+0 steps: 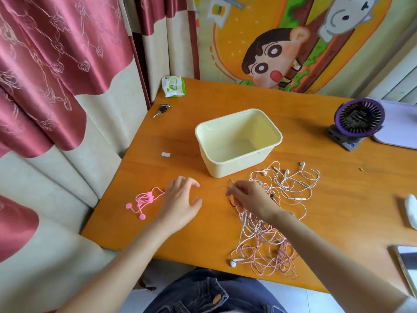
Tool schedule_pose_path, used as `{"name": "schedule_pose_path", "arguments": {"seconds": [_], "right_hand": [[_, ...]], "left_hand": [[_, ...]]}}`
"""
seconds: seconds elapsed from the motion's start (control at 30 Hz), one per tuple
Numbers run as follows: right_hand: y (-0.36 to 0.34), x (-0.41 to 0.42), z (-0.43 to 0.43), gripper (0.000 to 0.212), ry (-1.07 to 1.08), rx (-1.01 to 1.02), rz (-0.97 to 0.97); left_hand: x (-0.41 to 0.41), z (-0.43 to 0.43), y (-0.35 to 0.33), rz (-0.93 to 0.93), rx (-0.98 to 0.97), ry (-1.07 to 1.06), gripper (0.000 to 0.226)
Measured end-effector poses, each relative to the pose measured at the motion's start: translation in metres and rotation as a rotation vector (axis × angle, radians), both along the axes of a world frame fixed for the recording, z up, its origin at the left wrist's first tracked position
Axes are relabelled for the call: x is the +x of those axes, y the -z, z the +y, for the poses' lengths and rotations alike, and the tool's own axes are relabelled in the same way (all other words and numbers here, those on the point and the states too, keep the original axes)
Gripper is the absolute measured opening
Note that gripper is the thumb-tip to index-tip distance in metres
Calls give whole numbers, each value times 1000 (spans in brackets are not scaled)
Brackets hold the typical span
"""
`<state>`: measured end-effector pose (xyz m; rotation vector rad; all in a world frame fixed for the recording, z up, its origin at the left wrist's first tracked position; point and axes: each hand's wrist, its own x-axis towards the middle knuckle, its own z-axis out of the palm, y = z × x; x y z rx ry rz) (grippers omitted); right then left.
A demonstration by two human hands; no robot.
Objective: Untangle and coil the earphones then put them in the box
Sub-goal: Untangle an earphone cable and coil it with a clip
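Two bare hands are working over the orange wooden table [316, 141]. The left hand [181, 201] is lying low over the tabletop with its fingers loosely spread, holding nothing that I can make out. It is sitting just beside the bright pink coiled earphones [144, 199], which are lying bundled near the table's left edge, seemingly parked there as a finished set. Their cord is running under that hand, and I cannot tell whether the hand is pressing on it.

The right hand [247, 197] is pinching a thin pale pink strand [207, 195] between thumb and fingertips [230, 191] and holding it stretched toward the left hand, probably to single out one line. The tangled heap of white and pale pink earphones [270, 227] is sprawling under and around the right wrist. It is lying just in front of the cream rectangular plastic box [232, 167], which is standing open and empty, close enough for an easy drop. By my judgement most of the untangling is still waiting, and nothing is boxed yet.
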<state>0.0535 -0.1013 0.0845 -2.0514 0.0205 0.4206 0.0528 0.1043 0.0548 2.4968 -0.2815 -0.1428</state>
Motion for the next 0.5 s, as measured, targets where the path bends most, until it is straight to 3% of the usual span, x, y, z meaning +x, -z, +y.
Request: {"name": "schedule_pose_path", "arguments": {"seconds": [0.07,0.1,0.2,0.3,0.37,0.5], "right_hand": [[-6,0,15,27,9,63,14],[-7,1,21,26,12,77,17],[-8,4,35,25,-23,24,-36],[-10,6,43,22,-27,-37,-113],[-12,8,44,21,-9,-42,-135],[-13,9,44,20,0,-85,-113]], "left_hand": [[-7,-12,-2,-87,-89,29,12],[-11,-18,-3,-26,-158,33,5],[-20,-33,-5,410,-280,49,16],[-25,-36,4,572,-372,114,12],[-25,-37,8,496,-378,99,7],[-23,-31,7,72,-280,-116,24]]}}
